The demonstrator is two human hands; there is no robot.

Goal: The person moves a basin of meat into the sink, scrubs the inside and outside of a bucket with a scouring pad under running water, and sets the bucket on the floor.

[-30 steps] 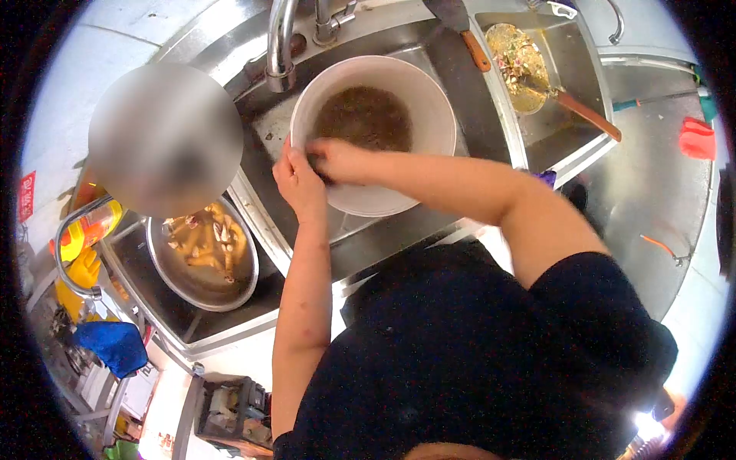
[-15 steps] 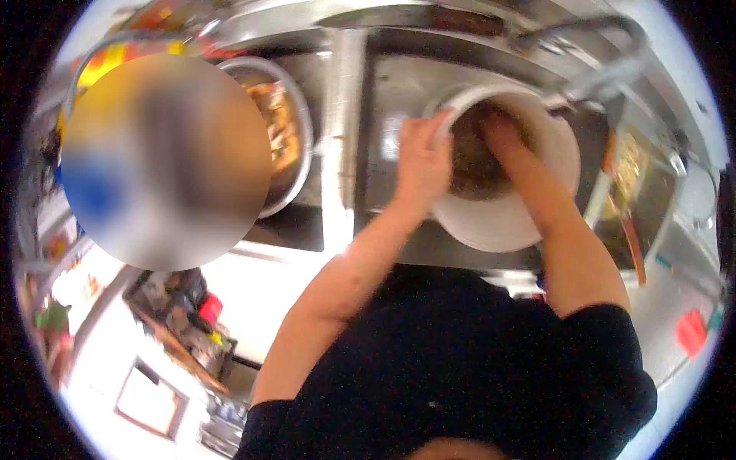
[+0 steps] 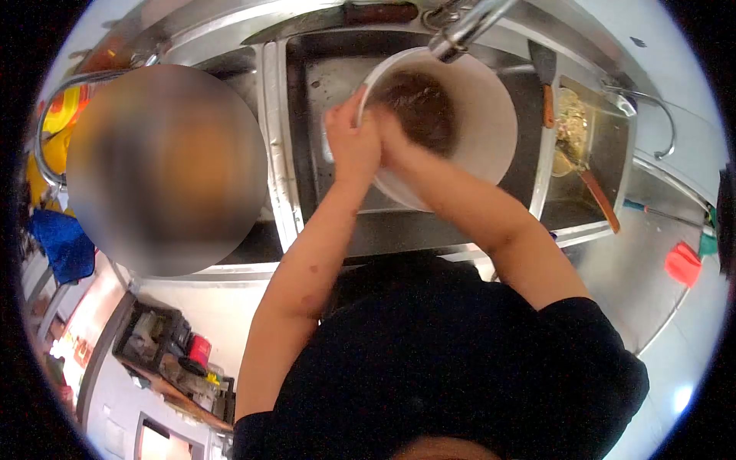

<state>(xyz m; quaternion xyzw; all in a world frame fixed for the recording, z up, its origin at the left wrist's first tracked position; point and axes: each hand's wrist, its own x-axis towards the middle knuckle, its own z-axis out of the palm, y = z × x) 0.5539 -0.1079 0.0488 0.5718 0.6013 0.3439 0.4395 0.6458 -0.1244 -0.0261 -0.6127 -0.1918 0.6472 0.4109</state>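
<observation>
A large white bucket (image 3: 483,100) leans tilted in the middle sink basin, its mouth turned partly toward me. Dark brownish water (image 3: 418,103) lies inside it. My left hand (image 3: 355,142) is closed around the bucket's left rim. Just inside that rim, close beside my left hand, is my right hand (image 3: 389,138). Motion smears its fingers, so whether it holds anything cannot be made out. Above the bucket's far edge hangs the metal tap (image 3: 452,42).
A large knife (image 3: 379,13) lies along the back ledge. Right of the bucket rests a wooden-handled spatula (image 3: 544,73). The right basin (image 3: 606,134) holds food scraps and another wooden-handled tool (image 3: 598,198). A blurred oval hides much of the left basin.
My right hand has moved from deep in the bucket to its left rim, beside my left hand. The view has shifted, so the bucket sits farther left and higher.
</observation>
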